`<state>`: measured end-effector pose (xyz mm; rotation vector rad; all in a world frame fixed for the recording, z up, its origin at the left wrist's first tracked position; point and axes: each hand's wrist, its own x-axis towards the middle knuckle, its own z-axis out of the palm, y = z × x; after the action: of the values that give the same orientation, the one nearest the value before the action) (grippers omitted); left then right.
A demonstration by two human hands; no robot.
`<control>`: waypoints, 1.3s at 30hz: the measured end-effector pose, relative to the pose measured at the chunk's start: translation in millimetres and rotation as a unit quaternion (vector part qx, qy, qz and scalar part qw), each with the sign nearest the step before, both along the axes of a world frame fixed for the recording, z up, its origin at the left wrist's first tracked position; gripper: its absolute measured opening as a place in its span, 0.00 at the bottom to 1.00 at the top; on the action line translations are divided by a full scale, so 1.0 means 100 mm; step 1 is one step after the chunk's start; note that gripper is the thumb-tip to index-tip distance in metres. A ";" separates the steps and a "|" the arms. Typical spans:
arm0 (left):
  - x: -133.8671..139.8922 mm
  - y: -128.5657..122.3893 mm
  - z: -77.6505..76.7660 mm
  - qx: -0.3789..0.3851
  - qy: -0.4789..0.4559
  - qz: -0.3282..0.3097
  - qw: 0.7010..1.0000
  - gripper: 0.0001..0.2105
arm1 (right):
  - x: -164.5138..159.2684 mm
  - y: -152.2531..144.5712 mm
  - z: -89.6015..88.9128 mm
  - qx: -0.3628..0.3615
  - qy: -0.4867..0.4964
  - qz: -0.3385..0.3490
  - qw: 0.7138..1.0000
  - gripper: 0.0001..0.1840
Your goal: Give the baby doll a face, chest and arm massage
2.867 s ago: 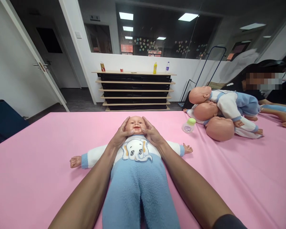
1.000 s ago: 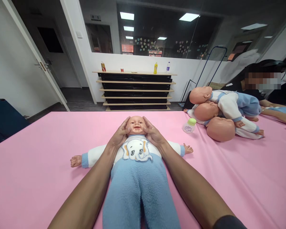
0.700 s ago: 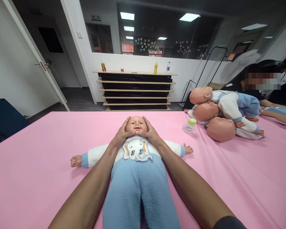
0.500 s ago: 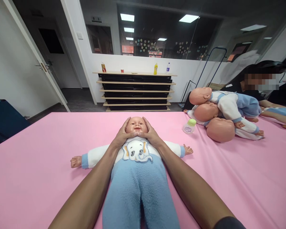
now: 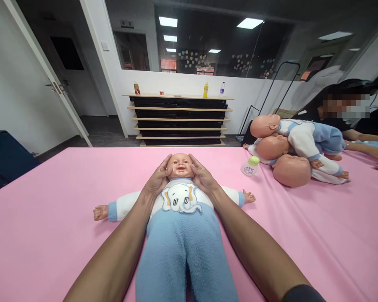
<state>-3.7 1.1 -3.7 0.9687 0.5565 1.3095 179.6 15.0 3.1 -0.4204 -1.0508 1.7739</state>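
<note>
A baby doll [image 5: 180, 209] in a white top with an elephant print and blue fleece trousers lies on its back on the pink mat [image 5: 50, 235], arms spread, head pointing away from me. My left hand [image 5: 157, 179] cups the left side of its head [image 5: 180, 165]. My right hand [image 5: 202, 178] cups the other side. Both thumbs rest on the cheeks beside the mouth, and the fingers reach up past the temples.
A small bottle with a green cap [image 5: 250, 166] stands on the mat to the right. Beyond it lie three stacked dolls [image 5: 290, 147], with another person [image 5: 349, 113] seated behind. A low shelf unit [image 5: 179, 119] with bottles stands by the far wall; an open door [image 5: 47, 79] is at the left.
My thumbs slid down to meet under the doll's chin, then moved back up and apart onto the cheeks. The doll has stayed in place.
</note>
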 end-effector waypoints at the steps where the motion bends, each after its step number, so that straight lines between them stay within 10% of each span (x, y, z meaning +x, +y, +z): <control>1: 0.01 0.00 0.01 -0.002 -0.001 0.004 1.000 0.39 | 0.00 0.01 -0.01 0.002 -0.002 -0.003 1.000 0.44; 10: 0.06 -0.06 0.05 0.046 0.155 0.084 0.983 0.48 | -0.03 -0.04 -0.06 0.084 -0.132 -0.093 0.983 0.58; 24: 0.01 -0.01 0.01 0.006 0.016 0.003 1.000 0.44 | 0.02 -0.02 -0.02 0.000 0.008 0.019 1.000 0.49; 39: 0.03 -0.05 0.04 0.047 0.143 0.054 0.987 0.49 | 0.00 -0.02 -0.07 0.086 -0.131 -0.086 0.984 0.58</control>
<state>-0.3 -4.3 0.4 1.2295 0.7804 1.3106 179.4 13.3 -4.1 -0.6292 -1.3006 1.4874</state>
